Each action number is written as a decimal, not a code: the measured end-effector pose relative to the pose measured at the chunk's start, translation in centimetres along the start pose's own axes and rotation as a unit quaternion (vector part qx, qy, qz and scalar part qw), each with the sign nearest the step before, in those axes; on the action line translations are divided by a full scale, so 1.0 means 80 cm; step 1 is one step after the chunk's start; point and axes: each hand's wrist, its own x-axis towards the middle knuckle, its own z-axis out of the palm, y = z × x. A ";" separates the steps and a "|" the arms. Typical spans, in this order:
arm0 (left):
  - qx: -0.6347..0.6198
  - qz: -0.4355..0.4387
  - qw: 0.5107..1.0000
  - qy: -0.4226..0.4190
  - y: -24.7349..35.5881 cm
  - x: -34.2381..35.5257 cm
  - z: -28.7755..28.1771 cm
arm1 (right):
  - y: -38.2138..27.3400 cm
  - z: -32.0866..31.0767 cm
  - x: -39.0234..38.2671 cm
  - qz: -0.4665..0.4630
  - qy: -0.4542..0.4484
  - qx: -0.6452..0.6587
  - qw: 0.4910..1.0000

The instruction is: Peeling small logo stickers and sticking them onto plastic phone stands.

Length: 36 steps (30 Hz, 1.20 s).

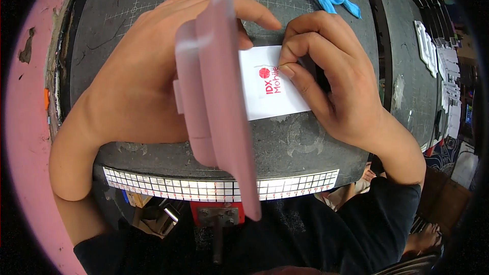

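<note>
The white sheet (272, 103) with a red print lies right of the frame's centre on the dark board (285, 160), under the right hand's (338, 69) closely bent thumb and index finger; whether they pinch it I cannot tell. The left hand (147, 66), upper left of centre, stretches one finger beyond the sheet's upper edge, its grasp hidden behind a pink panel (219, 81).

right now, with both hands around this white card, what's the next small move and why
I'd probably settle the left hand's index fingertip on the far edge of the white card to steady it: the right hand's thumb is right beside the red print, while that left finger points past the far edge.
</note>
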 end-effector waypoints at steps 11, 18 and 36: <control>-0.003 -0.009 1.000 0.000 0.011 -0.004 -0.002 | 0.000 0.001 0.000 -0.011 -0.001 0.002 1.000; 0.002 -0.020 1.000 -0.007 0.012 -0.002 -0.004 | 0.002 0.002 0.000 -0.015 -0.004 0.005 1.000; 0.015 -0.024 1.000 -0.002 0.002 -0.005 0.007 | 0.004 0.000 0.003 -0.028 -0.009 0.013 0.999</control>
